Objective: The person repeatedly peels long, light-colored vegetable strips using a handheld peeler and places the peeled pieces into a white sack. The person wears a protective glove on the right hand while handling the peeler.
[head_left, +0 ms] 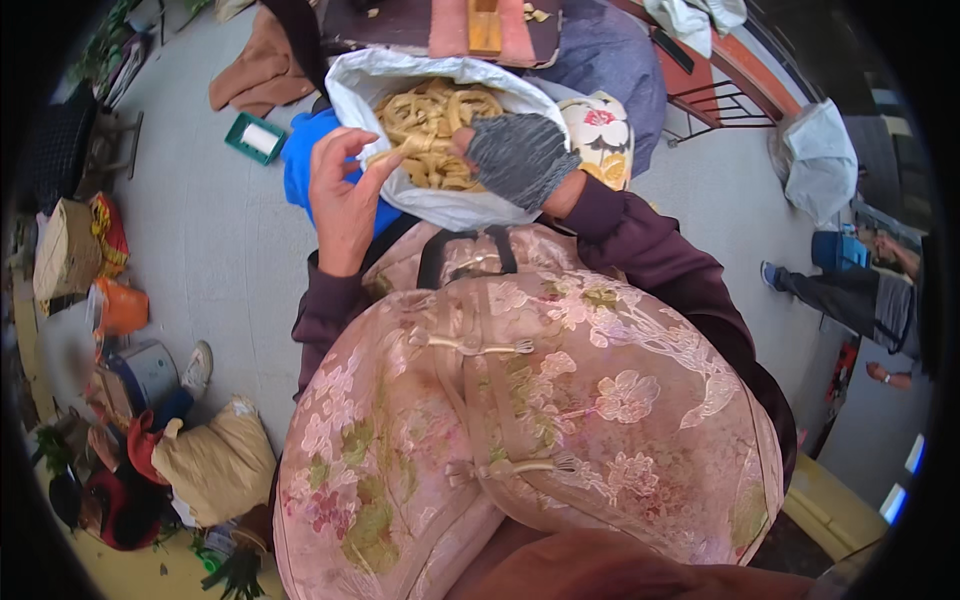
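A white woven sack [442, 214] with its mouth wide apart lies before me, holding many tan, curled, strip-like pieces [427, 112] that I cannot name surely. My bare left hand [349, 191] is at the sack's left rim, thumb and forefinger at the end of a tan strip [405, 148]. Over the right part of the sack, my right hand [517, 157], in a grey fingerless glove, has its fingertips on the tan pieces; its grip is partly hidden. Blue cloth [300, 165] lies under the sack's left side.
Ahead stands a dark board [382, 30] with pink cloth and a wooden block [484, 30]. A green tray [255, 139] with a white roll is on the floor at left. A floral cushion [596, 135] lies right of the sack. People sit at lower left and far right.
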